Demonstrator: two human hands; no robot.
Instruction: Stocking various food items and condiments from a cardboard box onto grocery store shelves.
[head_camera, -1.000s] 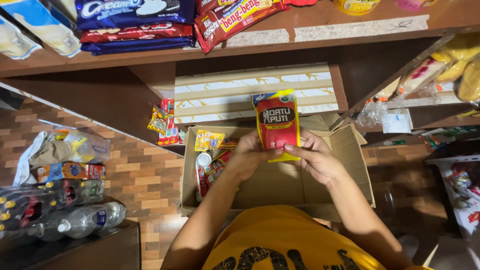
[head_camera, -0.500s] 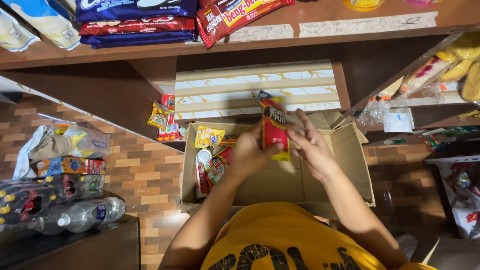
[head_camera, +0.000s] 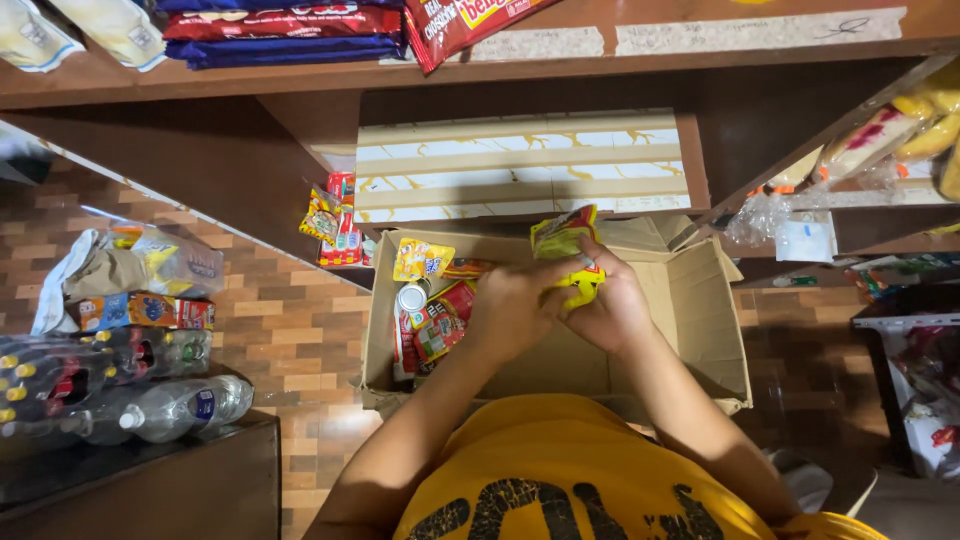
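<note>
Turned since a second ago, the yellow sachet pack (head_camera: 566, 252) no longer faces the camera flat; it now shows its edge and yellow back, and sits lower between the hands. Its long axis runs from upper left to lower right, top end toward the shelf. Both hands hold it above the open cardboard box (head_camera: 700, 320): the left hand (head_camera: 515, 310) curls its fingers shut around the pack's lower left side, and the right hand (head_camera: 610, 305) wraps the lower end, one finger laid across the front. How tightly the hidden fingers press is hard to tell. Inside the box lie more red and yellow packets (head_camera: 432, 310). Around it are a brick-patterned floor (head_camera: 290, 340), wooden shelves (head_camera: 600, 60) with snack packs, and plastic bottles (head_camera: 150, 405) at left.
</note>
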